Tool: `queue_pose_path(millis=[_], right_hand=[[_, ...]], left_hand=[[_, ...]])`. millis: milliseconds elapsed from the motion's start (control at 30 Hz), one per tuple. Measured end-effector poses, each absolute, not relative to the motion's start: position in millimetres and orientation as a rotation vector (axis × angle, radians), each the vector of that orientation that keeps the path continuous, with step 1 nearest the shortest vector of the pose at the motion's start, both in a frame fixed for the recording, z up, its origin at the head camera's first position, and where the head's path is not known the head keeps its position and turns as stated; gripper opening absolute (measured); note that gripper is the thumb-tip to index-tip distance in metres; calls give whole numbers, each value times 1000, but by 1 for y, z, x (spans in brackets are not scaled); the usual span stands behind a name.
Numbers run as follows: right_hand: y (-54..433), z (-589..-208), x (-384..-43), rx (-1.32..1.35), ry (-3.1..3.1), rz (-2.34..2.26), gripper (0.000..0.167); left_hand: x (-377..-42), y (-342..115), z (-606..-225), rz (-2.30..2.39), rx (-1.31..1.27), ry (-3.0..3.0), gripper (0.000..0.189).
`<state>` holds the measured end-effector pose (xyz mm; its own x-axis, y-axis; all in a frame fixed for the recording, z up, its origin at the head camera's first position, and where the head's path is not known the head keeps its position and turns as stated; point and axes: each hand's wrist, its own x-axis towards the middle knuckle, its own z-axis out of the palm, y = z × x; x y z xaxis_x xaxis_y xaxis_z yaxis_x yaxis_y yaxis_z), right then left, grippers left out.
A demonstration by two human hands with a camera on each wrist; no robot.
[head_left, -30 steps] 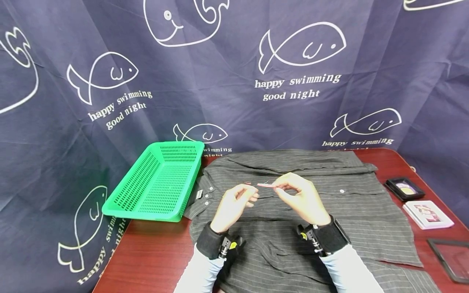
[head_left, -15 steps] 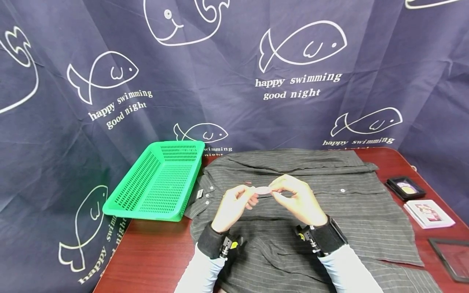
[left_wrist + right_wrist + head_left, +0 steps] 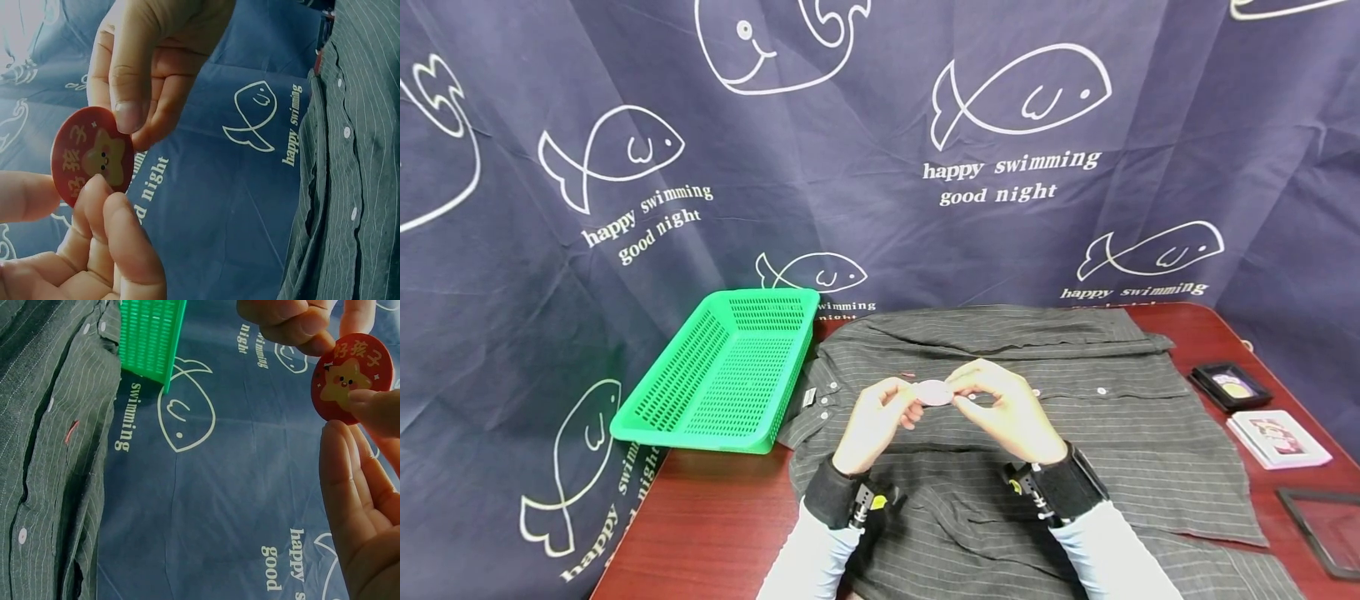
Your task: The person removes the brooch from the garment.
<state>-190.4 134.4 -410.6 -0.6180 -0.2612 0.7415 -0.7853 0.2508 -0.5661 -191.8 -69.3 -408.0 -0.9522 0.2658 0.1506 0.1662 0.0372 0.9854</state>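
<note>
Between both hands, above a dark pinstriped shirt [image 3: 985, 467], is a small round badge [image 3: 934, 392]. Its pale side shows in the head view. In the left wrist view the badge [image 3: 103, 156] shows a red face with a yellow star and gold characters. My left hand [image 3: 880, 421] pinches its left edge between fingertips and thumb. The opposite edge is pinched by my right hand [image 3: 1011, 408]. In the right wrist view, the thumb of the right hand [image 3: 365, 500] lies over part of the star.
A green basket [image 3: 782, 400] stands at left on the red-brown table [image 3: 715, 517]. On the right lie a black box [image 3: 1213, 390], a white box [image 3: 1273, 450] and a dark frame [image 3: 1296, 517]. A small red strip [image 3: 72, 431] rests on the shirt.
The badge has tilted from edge-on to show its pale side. The left hand, apart from it one second ago, now pinches its left edge. My right hand has moved slightly left.
</note>
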Motion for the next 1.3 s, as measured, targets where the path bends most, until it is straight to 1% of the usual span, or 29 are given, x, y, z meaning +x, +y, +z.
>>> queue_pose_path(millis=[133, 467, 933, 1100, 1300], right_hand=[[134, -411, -190, 958, -2029, 1356, 29], [133, -409, -192, 978, -2027, 1281, 31], [133, -406, -186, 841, -2097, 1434, 25], [134, -407, -186, 775, -2112, 1509, 26], [133, -407, -185, 688, -2157, 1564, 19]], left_hand=[[-192, -70, -407, 2122, 429, 2146, 24], [-191, -71, -406, 2153, 401, 2118, 26], [-193, -71, -410, 2087, 448, 2214, 21], [-193, -70, -410, 2058, 464, 2244, 18], [-191, -71, -409, 2021, 540, 2287, 18]])
